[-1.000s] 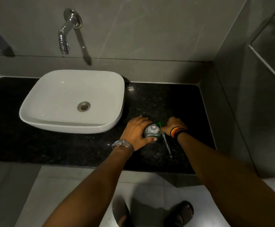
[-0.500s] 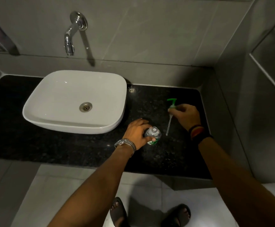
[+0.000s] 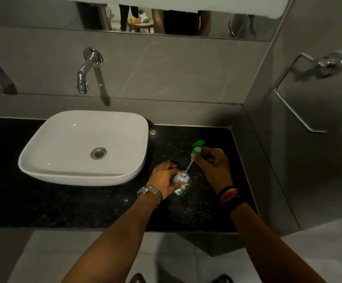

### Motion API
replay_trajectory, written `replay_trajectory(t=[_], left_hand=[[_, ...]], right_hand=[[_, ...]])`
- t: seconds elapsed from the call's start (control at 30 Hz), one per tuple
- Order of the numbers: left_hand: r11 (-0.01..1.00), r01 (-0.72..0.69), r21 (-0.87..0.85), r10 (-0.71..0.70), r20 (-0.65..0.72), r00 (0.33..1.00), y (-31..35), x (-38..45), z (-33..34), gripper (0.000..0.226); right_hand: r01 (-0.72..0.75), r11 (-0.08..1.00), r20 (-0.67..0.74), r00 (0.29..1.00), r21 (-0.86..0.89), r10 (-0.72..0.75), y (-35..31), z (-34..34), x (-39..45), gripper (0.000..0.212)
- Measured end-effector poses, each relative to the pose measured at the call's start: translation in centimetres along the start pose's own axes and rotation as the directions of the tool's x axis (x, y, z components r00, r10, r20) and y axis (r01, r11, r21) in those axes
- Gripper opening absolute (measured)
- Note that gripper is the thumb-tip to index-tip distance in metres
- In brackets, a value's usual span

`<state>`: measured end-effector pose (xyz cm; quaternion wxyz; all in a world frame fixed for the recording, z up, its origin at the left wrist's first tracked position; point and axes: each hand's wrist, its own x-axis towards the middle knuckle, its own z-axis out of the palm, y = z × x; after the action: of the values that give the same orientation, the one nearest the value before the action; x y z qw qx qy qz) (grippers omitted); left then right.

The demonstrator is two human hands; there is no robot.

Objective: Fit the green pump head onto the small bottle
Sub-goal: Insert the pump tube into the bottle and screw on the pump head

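A small clear bottle (image 3: pixel 182 181) with a green-and-white label stands on the black granite counter (image 3: pixel 198 211), right of the basin. My left hand (image 3: pixel 164 178) is wrapped around its side. My right hand (image 3: pixel 213 164) holds the green pump head (image 3: pixel 197 149) above and behind the bottle, tilted. The pump's thin clear dip tube (image 3: pixel 189 166) slants down from it, and its tip sits at the bottle's open mouth. Whether the tip is inside the neck is too small to tell.
A white basin (image 3: pixel 80 148) sits on the counter to the left, under a chrome wall tap (image 3: pixel 84 72). A grey tiled side wall with a chrome towel ring (image 3: pixel 300 88) closes the right. A mirror edge runs along the top.
My right hand lifted the pump head off the counter, raised it, then brought the tube tip down to the bottle's mouth. My left hand stayed on the bottle.
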<state>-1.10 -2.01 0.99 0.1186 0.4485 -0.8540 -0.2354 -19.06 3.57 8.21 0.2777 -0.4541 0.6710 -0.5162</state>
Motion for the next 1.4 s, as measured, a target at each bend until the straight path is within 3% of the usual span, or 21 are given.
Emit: replay_trajectory(t=[0.17, 0.27, 0.37, 0.47, 0.5, 0.63, 0.8, 0.93, 1.07, 1.17, 1.23, 1.4], left_hand=[[0.999, -0.002, -0.050, -0.001, -0.056, 0.998, -0.5, -0.6, 0.6, 0.060], [0.997, -0.010, -0.075, 0.003, -0.093, 0.996, -0.6, -0.7, 0.9, 0.061], [0.996, -0.011, -0.084, 0.002, -0.105, 0.994, -0.7, -0.6, 1.0, 0.060], [0.997, -0.026, -0.076, 0.018, -0.111, 0.994, -1.0, -0.4, 1.1, 0.060], [0.997, -0.028, -0.073, 0.019, -0.111, 0.994, -1.0, -0.4, 1.2, 0.061], [0.996, -0.031, -0.081, 0.022, -0.113, 0.993, -1.2, -0.4, 1.4, 0.063], [0.996, -0.039, -0.082, 0.029, -0.110, 0.993, -1.1, -0.3, 1.3, 0.062], [0.997, -0.023, -0.073, 0.014, -0.117, 0.993, -1.1, -0.4, 1.5, 0.059], [0.997, -0.039, -0.066, 0.031, -0.130, 0.991, -1.2, -0.6, 1.7, 0.055], [0.998, -0.027, -0.060, 0.020, -0.125, 0.992, -1.2, -0.5, 1.8, 0.060], [0.998, -0.022, -0.060, 0.015, -0.122, 0.992, -1.2, -0.5, 1.8, 0.061], [0.998, -0.025, -0.055, 0.018, -0.124, 0.992, -1.0, -0.5, 1.5, 0.058]], right_hand=[[0.017, 0.997, 0.005, 1.000, -0.078, -0.017, 2.0, 1.9, -1.2, 0.021], [0.001, 0.967, 0.064, 0.998, -0.254, 0.016, 3.3, 2.7, -2.0, 0.025], [-0.017, 0.922, 0.096, 0.994, -0.387, 0.059, 3.9, 2.8, -1.9, 0.036], [0.025, 0.931, 0.157, 0.987, -0.364, 0.034, 3.9, 2.2, -1.4, 0.060], [0.057, 0.929, 0.175, 0.985, -0.366, 0.009, 3.8, 2.1, -1.2, 0.059], [0.111, 0.898, 0.206, 0.978, -0.426, -0.023, 3.8, 2.6, -0.5, 0.024], [0.178, 0.835, 0.267, 0.963, -0.521, -0.038, 5.0, 3.0, -0.4, 0.030], [0.156, 0.772, 0.197, 0.980, -0.616, -0.041, 4.8, 3.3, -0.3, 0.040], [0.132, 0.818, 0.200, 0.980, -0.559, -0.021, 5.1, 3.5, -0.8, 0.049], [0.156, 0.880, 0.240, 0.970, -0.449, -0.049, 5.8, 3.1, -0.7, 0.039], [0.158, 0.876, 0.222, 0.973, -0.456, -0.061, 5.9, 3.3, -0.7, 0.032], [0.146, 0.830, 0.161, 0.985, -0.539, -0.068, 5.7, 3.9, -0.4, 0.046]])
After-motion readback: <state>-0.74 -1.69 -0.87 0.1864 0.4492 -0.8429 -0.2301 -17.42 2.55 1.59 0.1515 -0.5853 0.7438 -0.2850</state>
